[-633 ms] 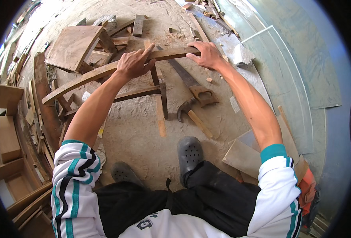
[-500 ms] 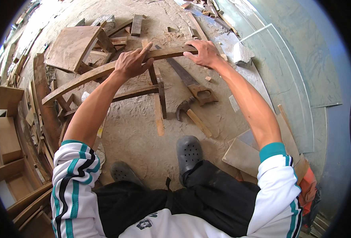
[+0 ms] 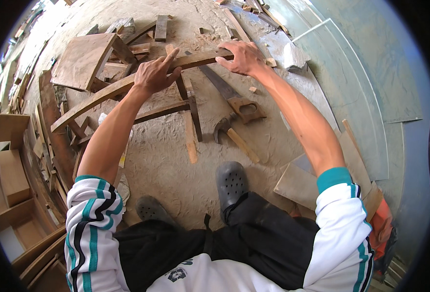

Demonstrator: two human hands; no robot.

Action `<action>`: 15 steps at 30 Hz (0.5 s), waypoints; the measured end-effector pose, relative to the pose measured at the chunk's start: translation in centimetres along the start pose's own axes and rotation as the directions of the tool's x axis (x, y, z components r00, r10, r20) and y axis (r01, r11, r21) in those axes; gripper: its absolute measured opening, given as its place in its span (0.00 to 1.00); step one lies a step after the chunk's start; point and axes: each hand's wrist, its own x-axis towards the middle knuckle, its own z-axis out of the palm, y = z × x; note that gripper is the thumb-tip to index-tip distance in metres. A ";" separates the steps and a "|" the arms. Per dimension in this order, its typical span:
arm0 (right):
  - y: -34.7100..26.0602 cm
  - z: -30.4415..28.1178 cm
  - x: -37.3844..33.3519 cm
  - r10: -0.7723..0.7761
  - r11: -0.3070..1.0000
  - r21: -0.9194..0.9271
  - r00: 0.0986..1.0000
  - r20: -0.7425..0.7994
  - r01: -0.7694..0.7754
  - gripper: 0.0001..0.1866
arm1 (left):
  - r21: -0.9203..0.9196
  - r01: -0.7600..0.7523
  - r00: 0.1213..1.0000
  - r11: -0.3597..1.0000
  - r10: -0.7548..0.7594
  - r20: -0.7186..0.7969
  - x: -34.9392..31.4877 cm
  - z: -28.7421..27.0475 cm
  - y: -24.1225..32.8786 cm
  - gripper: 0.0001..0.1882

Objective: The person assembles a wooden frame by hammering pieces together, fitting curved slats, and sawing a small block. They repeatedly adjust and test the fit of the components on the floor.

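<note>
Head view: both my hands on the curved wooden slat [image 3: 113, 92].
Left hand [image 3: 155, 74] rests half-spread on it; right hand [image 3: 242, 57] curls over its end, handsaw [image 3: 230, 96] below.

So the piece being handled is a long curved wooden slat [image 3: 103, 95], brown and a bit weathered, bowed like a shallow arch. It runs from low on the left, out by the scrap pile, up and across to the right, where it flattens out. It isn't lying flat on the dusty floor; it sits on top of a small wooden frame [image 3: 188, 104] made of dark square sticks, one upright under the arch and a crosspiece running off to the left. The left hand [image 3: 154, 73] rests on the slat's middle, fingers spread and partly lifted, and the right hand [image 3: 244, 56] presses down on its right end.
</note>
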 end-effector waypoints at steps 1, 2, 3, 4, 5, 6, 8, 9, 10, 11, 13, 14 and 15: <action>0.0 0.0 0.0 -0.002 1.000 0.006 1.000 0.002 0.002 0.31 | -0.002 -0.009 1.000 1.000 0.009 -0.006 0.0 -0.1 0.1 0.35; -0.1 -0.1 0.1 0.006 1.000 0.000 1.000 0.026 -0.006 0.31 | -0.002 -0.014 1.000 1.000 0.014 -0.012 -0.1 0.0 0.0 0.35; -0.2 -0.2 0.2 0.013 1.000 -0.006 0.999 0.050 -0.013 0.30 | -0.006 -0.016 1.000 1.000 0.016 -0.017 -0.1 0.0 -0.1 0.35; -0.3 -0.3 0.2 0.020 1.000 -0.012 0.997 0.075 -0.020 0.30 | -0.010 -0.018 1.000 1.000 0.018 -0.023 -0.2 0.1 -0.1 0.34; -0.2 -0.2 0.2 0.020 1.000 -0.017 0.996 0.085 -0.019 0.30 | -0.014 -0.022 0.999 1.000 0.022 -0.032 -0.1 0.2 -0.2 0.34; 0.0 -0.2 0.3 0.019 1.000 -0.022 0.995 0.096 -0.017 0.29 | -0.016 -0.029 0.999 0.999 0.028 -0.043 0.0 0.3 -0.2 0.34; -0.2 -0.1 0.3 0.020 0.999 -0.036 0.995 0.097 -0.017 0.29 | -0.016 -0.036 0.997 0.999 0.034 -0.062 0.0 0.4 -0.2 0.33; -0.5 -0.1 0.2 0.022 0.999 -0.046 0.996 0.089 -0.018 0.30 | -0.014 -0.030 0.998 0.999 0.029 -0.055 -0.1 0.4 -0.3 0.33; -0.7 -0.1 0.2 0.023 0.998 -0.056 0.996 0.081 -0.018 0.30 | -0.012 -0.023 0.999 1.000 0.023 -0.049 -0.2 0.4 -0.4 0.33; -0.4 0.2 0.1 0.017 0.998 -0.065 0.998 0.057 -0.014 0.30 | -0.013 -0.024 0.999 1.000 0.023 -0.045 -0.1 0.5 -0.3 0.33; 0.1 0.7 -0.3 0.006 0.996 -0.085 1.000 0.010 -0.005 0.30 | -0.021 -0.017 0.999 1.000 0.017 -0.034 0.2 0.5 -0.1 0.34; -0.2 0.7 -0.2 0.005 0.997 -0.073 1.000 -0.003 -0.005 0.30 | -0.021 -0.007 1.000 1.000 0.006 -0.024 0.1 0.5 -0.3 0.35; -0.4 0.6 -0.3 0.005 0.998 -0.061 1.000 -0.015 -0.006 0.30 | -0.022 -0.007 1.000 1.000 0.006 -0.024 0.0 0.6 -0.4 0.35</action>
